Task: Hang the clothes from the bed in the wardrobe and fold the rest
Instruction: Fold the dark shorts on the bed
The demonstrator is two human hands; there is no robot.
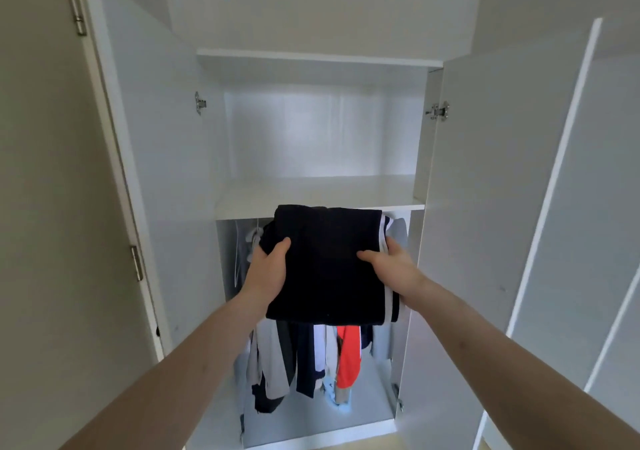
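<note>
Two hands, the left hand [267,269] and the right hand [389,264], grip one folded black garment [325,266] between them. One white wardrobe [318,193] stands ahead of the hands with two doors open, the left door [156,172] and the right door [485,189]. Two shelves show above the hands: one lower shelf [311,193] and one upper shelf [318,59]. Below the hands hang several garments; an exact count cannot be told, but one is an orange-red garment [348,356].

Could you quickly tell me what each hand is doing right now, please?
Left hand: grips the left edge of the folded black garment.
Right hand: grips its right, white-striped edge.
</note>
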